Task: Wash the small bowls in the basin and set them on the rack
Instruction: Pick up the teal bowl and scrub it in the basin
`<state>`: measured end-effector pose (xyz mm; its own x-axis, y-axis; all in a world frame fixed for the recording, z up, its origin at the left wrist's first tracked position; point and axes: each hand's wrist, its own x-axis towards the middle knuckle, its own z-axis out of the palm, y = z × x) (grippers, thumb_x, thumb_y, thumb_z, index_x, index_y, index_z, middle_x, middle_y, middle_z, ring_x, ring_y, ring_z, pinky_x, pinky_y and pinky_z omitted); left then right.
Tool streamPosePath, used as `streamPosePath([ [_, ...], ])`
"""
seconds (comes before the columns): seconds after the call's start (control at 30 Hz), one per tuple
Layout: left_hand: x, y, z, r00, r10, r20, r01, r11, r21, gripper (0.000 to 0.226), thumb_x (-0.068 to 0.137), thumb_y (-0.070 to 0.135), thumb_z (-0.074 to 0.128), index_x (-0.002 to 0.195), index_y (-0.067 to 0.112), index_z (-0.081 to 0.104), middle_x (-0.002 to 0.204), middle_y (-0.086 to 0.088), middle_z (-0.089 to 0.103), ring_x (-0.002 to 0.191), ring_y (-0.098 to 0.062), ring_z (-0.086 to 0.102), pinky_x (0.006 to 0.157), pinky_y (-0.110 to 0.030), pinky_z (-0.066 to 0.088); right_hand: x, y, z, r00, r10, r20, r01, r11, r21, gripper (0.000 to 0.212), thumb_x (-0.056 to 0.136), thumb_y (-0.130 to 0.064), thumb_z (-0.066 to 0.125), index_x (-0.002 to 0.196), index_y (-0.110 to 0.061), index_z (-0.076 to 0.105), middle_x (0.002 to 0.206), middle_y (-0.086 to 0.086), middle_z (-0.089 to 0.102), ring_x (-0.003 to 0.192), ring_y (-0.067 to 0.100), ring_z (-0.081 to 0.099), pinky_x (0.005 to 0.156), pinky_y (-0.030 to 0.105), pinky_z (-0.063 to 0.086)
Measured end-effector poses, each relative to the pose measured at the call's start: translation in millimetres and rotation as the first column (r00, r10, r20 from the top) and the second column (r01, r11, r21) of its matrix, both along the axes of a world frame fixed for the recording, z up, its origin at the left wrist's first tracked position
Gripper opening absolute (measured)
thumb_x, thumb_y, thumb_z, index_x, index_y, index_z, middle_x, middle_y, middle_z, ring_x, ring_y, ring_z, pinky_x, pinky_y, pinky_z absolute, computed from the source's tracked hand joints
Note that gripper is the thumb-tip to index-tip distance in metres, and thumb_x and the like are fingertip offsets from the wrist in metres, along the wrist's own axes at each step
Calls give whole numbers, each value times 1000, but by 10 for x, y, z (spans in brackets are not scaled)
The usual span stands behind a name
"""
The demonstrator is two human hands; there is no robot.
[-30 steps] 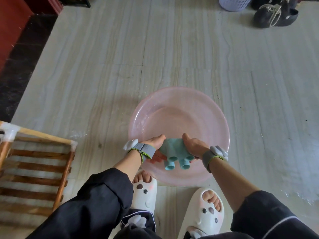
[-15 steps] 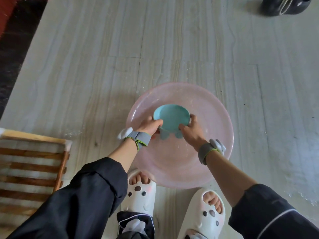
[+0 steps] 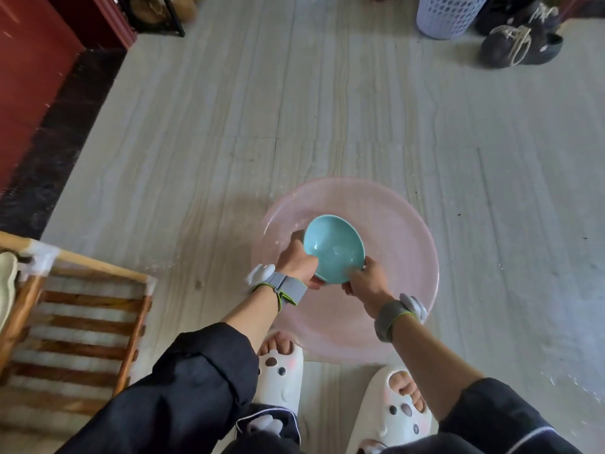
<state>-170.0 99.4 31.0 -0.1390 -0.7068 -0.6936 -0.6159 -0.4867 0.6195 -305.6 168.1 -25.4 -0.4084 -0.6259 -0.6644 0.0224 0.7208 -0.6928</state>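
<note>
Stood in white slippers (image 3: 278, 371) at the near edge of the pink basin (image 3: 409, 257), dark sleeves (image 3: 183, 388) bunched above bare forearms, a grey band on each wrist. Gripped the small turquoise bowl (image 3: 334, 249) in both hands: left hand (image 3: 296, 262) curled round its left side, right hand (image 3: 366, 281) clasping its near right rim with bent fingers (most fingertips hidden behind the bowl). Held it tilted, hollow facing up toward the camera, within the basin's outline and above its bottom. Had the slatted wooden rack (image 3: 82, 322) on the floor (image 3: 327, 109) to the left, apart from the basin, with a pale object (image 3: 6, 283) at its edge, too cut off to name. Faced, farther off, a lilac perforated basket (image 3: 448, 14), dark laced shoes (image 3: 520, 44) beside it, and a red wall (image 3: 29, 77) far left.
</note>
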Motion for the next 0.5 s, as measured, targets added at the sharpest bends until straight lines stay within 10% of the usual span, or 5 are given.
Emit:
streamPosePath([
  [0.1,53,-19,25,990,-123,64,127,991,-51,63,81,-2,46,135,31,38,120,-10,57,85,-35,64,57,-42,62,55,53,-25,982,55,179,-58,998,11,43,80,4,59,122,0,51,91,20,65,50,23,63,47,27,51],
  [0.3,41,0,92,982,-108,153,136,973,-185,58,83,1,47,135,26,42,123,-8,57,100,-35,65,80,-36,55,-9,-22,129,952,147,-268,-144,989,31,21,100,-30,39,104,-14,52,78,11,68,46,25,67,49,29,50],
  [0.37,42,17,71,982,18,187,38,956,-292,55,83,14,56,135,21,43,129,-9,53,108,-35,61,88,-37,51,19,-32,109,979,69,-192,-72,997,-10,21,97,-23,40,105,-8,51,81,14,68,49,26,66,49,31,51],
  [0.5,0,43,-86,997,55,51,-58,996,63,59,72,20,55,129,17,42,120,-14,59,79,-38,72,69,-46,62,123,-12,102,991,-49,124,62,993,-102,31,86,-2,46,117,-3,47,87,17,68,56,21,66,49,28,47],
])
